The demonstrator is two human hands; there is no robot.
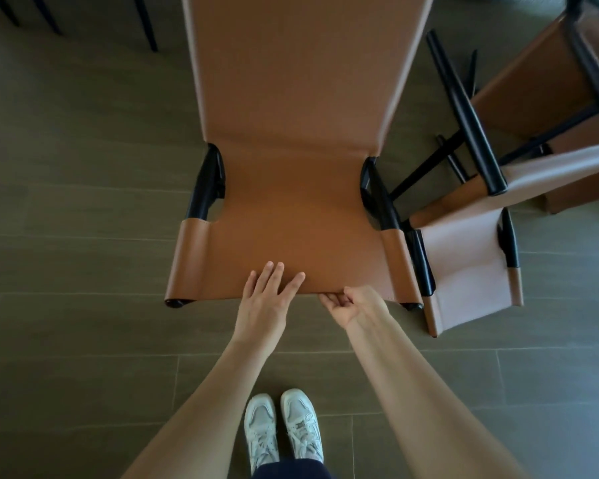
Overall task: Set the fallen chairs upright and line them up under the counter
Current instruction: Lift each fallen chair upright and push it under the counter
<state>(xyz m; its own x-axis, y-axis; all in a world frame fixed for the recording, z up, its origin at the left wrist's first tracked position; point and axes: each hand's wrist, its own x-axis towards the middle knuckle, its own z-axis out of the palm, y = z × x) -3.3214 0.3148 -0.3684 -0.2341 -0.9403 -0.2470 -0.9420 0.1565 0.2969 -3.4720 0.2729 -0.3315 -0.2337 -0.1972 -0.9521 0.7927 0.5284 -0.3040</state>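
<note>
Head | left hand flat, right hand gripping chair edge; fallen chair beside

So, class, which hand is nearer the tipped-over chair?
Right. The right hand grips the seat edge of the near chair, on the side toward the tipped-over chair; the left hand rests flat on that seat, farther away.

- Upright chair: tan leather sling seat and tall back on a black frame; tan sleeves over the front rails; stands in the centre, seat front nearest the camera
- Fallen chair: same make, paler in the light; lies tipped over just right of the first, black legs slanting up and left; whether they touch is unclear
</note>
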